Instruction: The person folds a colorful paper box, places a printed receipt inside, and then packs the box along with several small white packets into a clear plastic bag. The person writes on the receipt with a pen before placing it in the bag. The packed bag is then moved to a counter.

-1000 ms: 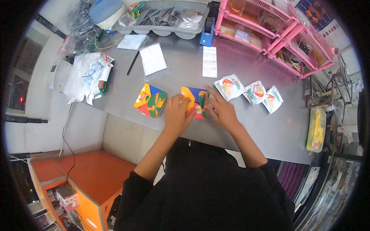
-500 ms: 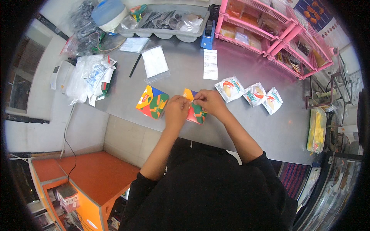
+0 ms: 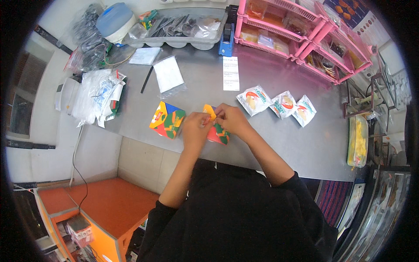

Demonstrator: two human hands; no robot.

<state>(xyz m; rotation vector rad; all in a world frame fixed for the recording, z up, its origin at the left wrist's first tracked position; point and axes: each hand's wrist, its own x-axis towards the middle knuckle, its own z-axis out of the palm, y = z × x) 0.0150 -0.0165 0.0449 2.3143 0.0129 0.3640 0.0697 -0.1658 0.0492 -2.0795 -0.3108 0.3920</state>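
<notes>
Both of my hands meet over a small colourful paper carton (image 3: 222,135) in yellow, blue, green and red on the steel counter. My left hand (image 3: 194,129) is closed at its left upper edge, thumb and fingers pinched together. From the right, my right hand (image 3: 234,118) pinches the top part, its fingertips almost touching the left ones. The fingers hide much of the carton's upper face. Just left of my left hand stands a matching carton (image 3: 167,121), untouched. Three white packets (image 3: 254,100) with red and green print lie right of my right hand.
The steel counter (image 3: 279,148) carries a white printed slip (image 3: 231,73), a blue stapler-like device (image 3: 226,40), white napkins in clear wrap (image 3: 169,75) and a black pen-like stick (image 3: 147,80). Behind stand a grey cutlery tray (image 3: 183,40) and pink racks (image 3: 301,56). Plastic bags (image 3: 96,94) lie left.
The view has shifted slightly, so counter items appear further left. My hands stay at the same carton, with the fingers a little repositioned along its top.
</notes>
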